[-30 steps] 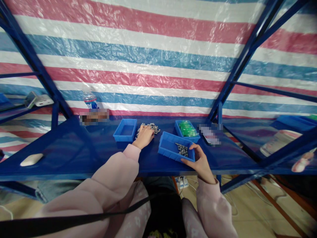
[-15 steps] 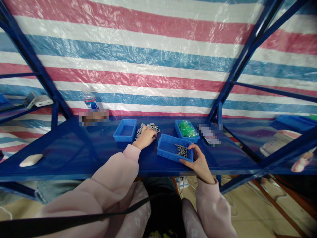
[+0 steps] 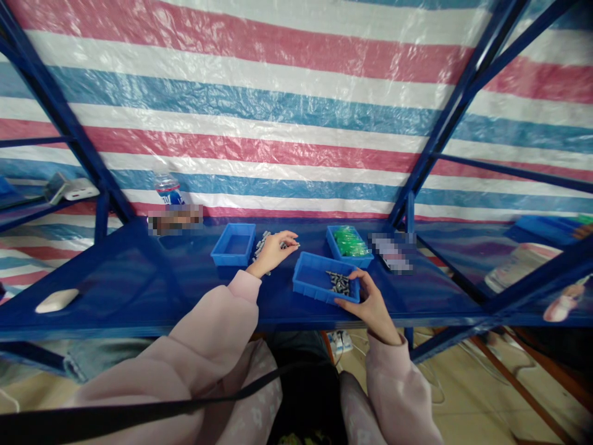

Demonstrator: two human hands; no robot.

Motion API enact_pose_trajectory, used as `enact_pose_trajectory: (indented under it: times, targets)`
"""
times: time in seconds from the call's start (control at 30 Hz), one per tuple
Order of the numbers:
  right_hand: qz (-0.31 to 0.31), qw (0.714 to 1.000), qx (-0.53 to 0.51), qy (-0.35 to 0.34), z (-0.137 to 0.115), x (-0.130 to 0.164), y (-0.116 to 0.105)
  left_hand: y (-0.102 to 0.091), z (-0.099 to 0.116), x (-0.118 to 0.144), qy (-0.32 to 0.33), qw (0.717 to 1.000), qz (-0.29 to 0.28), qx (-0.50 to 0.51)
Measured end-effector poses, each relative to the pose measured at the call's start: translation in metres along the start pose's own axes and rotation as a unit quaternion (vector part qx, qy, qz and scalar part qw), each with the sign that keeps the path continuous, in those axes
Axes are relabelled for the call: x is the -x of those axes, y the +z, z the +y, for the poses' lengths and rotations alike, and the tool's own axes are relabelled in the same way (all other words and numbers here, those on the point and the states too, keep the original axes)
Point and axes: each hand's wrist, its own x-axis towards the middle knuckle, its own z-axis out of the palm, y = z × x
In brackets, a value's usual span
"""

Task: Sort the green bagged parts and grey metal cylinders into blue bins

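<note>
My left hand (image 3: pixel 272 251) lies over a loose pile of small grey metal parts (image 3: pixel 262 241) on the blue shelf (image 3: pixel 139 278), fingers curled over them; whether it holds any is hidden. My right hand (image 3: pixel 368 303) grips the near right corner of a blue bin (image 3: pixel 311 283) that holds several grey metal parts (image 3: pixel 340 282). An empty blue bin (image 3: pixel 232 244) stands left of the pile. A blue bin of green parts (image 3: pixel 348 242) stands behind the held bin.
A water bottle (image 3: pixel 167 185) stands at the back left. A white mouse-shaped object (image 3: pixel 57 300) lies near the front left edge. Blue frame posts (image 3: pixel 433 145) rise at both sides before a striped tarp. More bins and a tub (image 3: pixel 514 266) sit on the right shelf.
My right hand has drawn the bin with grey parts slightly left. My left hand has turned and spread further right over the loose pile.
</note>
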Motion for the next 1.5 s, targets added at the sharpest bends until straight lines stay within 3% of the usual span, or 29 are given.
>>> enact_pose_trajectory:
  times: [0.07,0.17,0.3,0.47,0.63,0.7,0.83,1.07,1.5]
  targets:
    - [0.002,1.000,0.004,-0.005,0.000,0.000,0.000,-0.002,0.004,0.000,-0.011,0.997,-0.002,0.078]
    - [0.003,1.000,0.011,-0.012,0.001,0.000,-0.001,-0.004,0.009,0.002,-0.029,0.985,-0.057,0.160]
    - [0.004,1.000,0.016,-0.018,0.001,0.000,-0.001,-0.003,0.011,0.004,-0.013,0.975,-0.142,0.169]
    - [0.005,1.000,0.015,-0.018,0.001,0.000,-0.001,-0.002,0.011,0.003,0.010,0.982,-0.157,0.108]
    - [0.002,1.000,0.018,-0.016,0.000,0.001,-0.001,-0.002,0.002,0.002,0.044,0.995,-0.074,-0.059]
    - [0.001,1.000,0.017,-0.015,0.001,0.001,-0.001,-0.001,-0.004,0.003,0.052,0.983,-0.059,-0.167]
    - [0.001,1.000,0.018,-0.022,0.001,0.001,-0.001,0.001,-0.012,0.009,0.047,0.948,-0.109,-0.294]
    - [0.000,1.000,0.017,-0.021,0.002,0.001,-0.001,0.002,-0.014,0.008,0.047,0.931,-0.145,-0.331]
    - [0.001,0.999,0.022,-0.023,-0.001,0.000,0.000,-0.001,-0.003,0.007,0.044,0.934,-0.143,-0.324]
